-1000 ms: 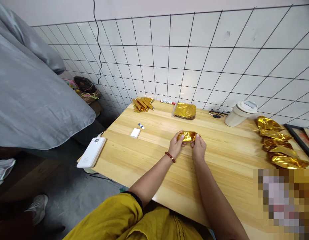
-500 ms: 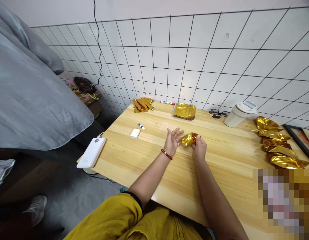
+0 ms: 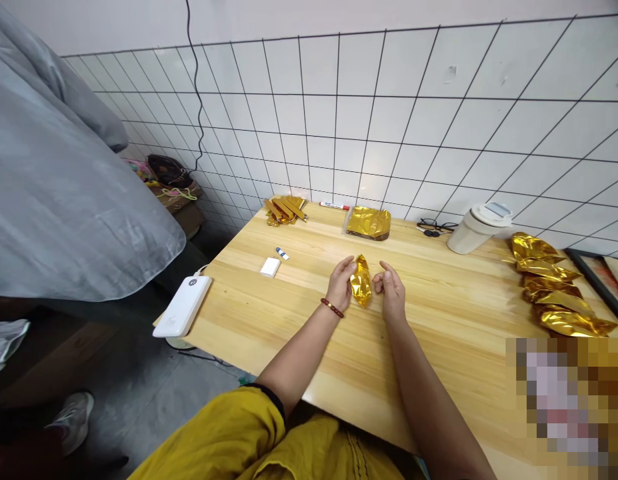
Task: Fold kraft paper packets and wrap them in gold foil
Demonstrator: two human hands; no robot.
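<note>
Over the middle of the wooden table, my left hand [image 3: 341, 281] grips a folded piece of gold foil paper [image 3: 361, 281] along its left side. The piece stands lengthwise, shiny and pointed at the top, with creased sides. My right hand [image 3: 391, 291] is just to the right of it, apart from the foil, with nothing in it. Its index finger points out and the other fingers are loosely bent. Beyond the hands lies a stack of flat gold foil sheets [image 3: 369, 222]. To its left is a pile of folded gold strips [image 3: 285, 209].
Several puffed gold foil pieces [image 3: 553, 283] form a row at the right. A white tumbler [image 3: 476, 230], glasses [image 3: 437, 225] and a red-and-white marker [image 3: 335, 206] stand or lie by the tiled wall. A white charger [image 3: 271, 267] and a power bank [image 3: 183, 305] are at the left.
The gold foil paper has passed from my right hand to my left and turned from sideways to lengthwise. My right hand has let go and stays close on the right.
</note>
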